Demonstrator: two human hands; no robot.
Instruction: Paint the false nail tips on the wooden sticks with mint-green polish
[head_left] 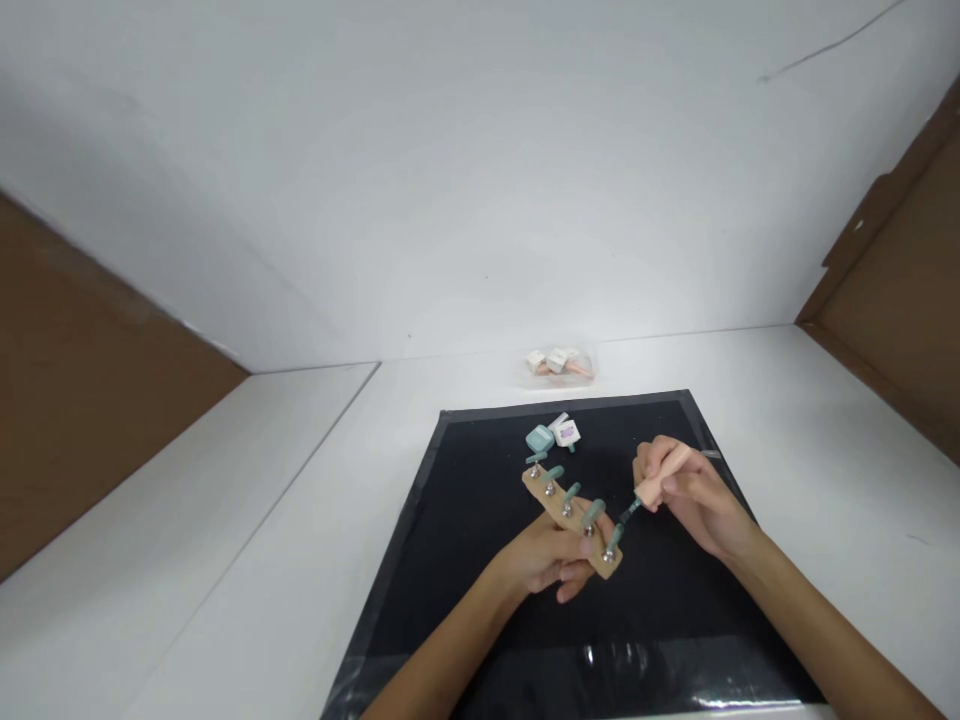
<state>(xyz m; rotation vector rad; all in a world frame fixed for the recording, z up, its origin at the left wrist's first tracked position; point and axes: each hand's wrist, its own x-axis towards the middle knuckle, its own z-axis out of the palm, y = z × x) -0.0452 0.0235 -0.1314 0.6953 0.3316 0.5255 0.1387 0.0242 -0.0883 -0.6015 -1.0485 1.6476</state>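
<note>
My left hand (551,555) grips a wooden nail stand (574,522) near its right end, tilted above the black mat. Several green false nails (592,515) stand along it on small silver posts. Pinched in my right hand (697,495) is a nail polish brush (664,478) with a pale pink handle. Its dark bristles, wet with green polish, meet or nearly touch the nail at the right end (615,540). Beyond the stand lie a green polish bottle (540,438) and a small white box-like piece (567,432) with a purple mark.
A black mat (480,470) covers the white table. Behind it rests a clear plastic tray (559,372) with white and pink items. Brown panels (90,370) rise at the left and right, and a white wall (480,200) stands at the back.
</note>
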